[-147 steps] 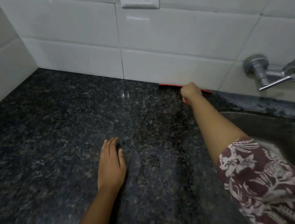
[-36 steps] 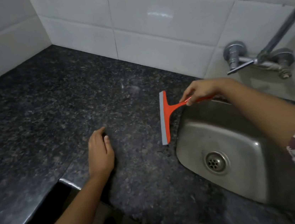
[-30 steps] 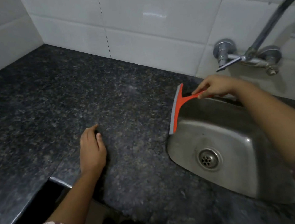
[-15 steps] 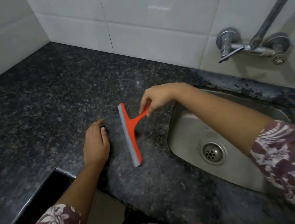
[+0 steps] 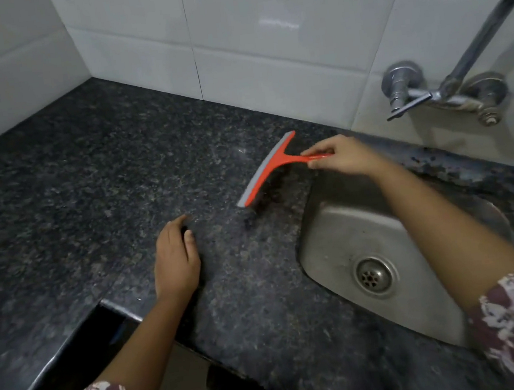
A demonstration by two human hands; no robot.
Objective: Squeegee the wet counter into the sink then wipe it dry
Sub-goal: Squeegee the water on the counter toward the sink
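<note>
Two bare hands work over the dark speckled granite counter [image 5: 86, 189]. Right hand [image 5: 343, 156]: fingers pinched around the handle of the orange plastic squeegee with a grey rubber blade [image 5: 267, 169]. The blade rests on the counter at roughly 11 o'clock from the stainless steel sink basin [image 5: 329, 244], just beside its rim, running diagonally from 1 o'clock to 7 o'clock. Left hand [image 5: 176, 259]: palm down, flat on the counter, fingers together, holding nothing, at 7 o'clock from the blade. The basin holds no loose items; its round drain strainer [image 5: 374, 274] is exposed. One chrome wall tap [image 5: 450, 90] projects from the white tiled wall [image 5: 263, 48] at 12 o'clock from the sink.
</note>
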